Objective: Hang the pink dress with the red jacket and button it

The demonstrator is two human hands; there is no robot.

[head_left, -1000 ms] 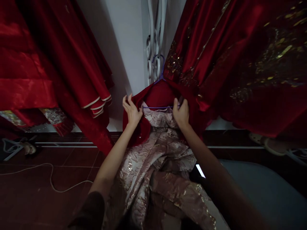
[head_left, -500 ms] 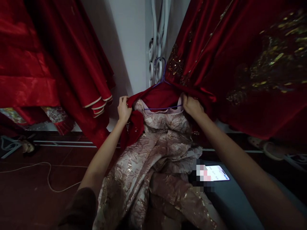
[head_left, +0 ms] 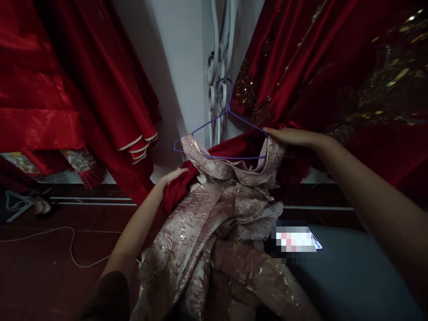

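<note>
A pinkish dress with gold-thread patterns [head_left: 187, 227] hangs on a purple hanger [head_left: 214, 120], its wide neckline and straps around the hanger's lower part. Dark red cloth [head_left: 180, 185] is bunched behind and beside the dress top. My left hand [head_left: 170, 177] lies against this cloth left of the bodice, fingers stretched out. At the hanger's right end, my right hand [head_left: 289, 136] reaches over the dress strap with its fingers extended flat; its fingertips touch near the hanger's shoulder. The undersides of both hands are hidden.
Red garments [head_left: 110, 89] hang at the left, and a sequined red garment [head_left: 334, 89] at the right. A white scrolled metal stand [head_left: 219, 58] rises behind the hanger. A lit phone [head_left: 314, 240], partly blurred, lies on a grey seat [head_left: 347, 267]. A cable [head_left: 72, 245] crosses the floor.
The red cloth has slid off the hanger's shoulders, baring the purple hanger and dress straps. My left hand has moved down and its fingers have straightened; my right hand has shifted up and right.
</note>
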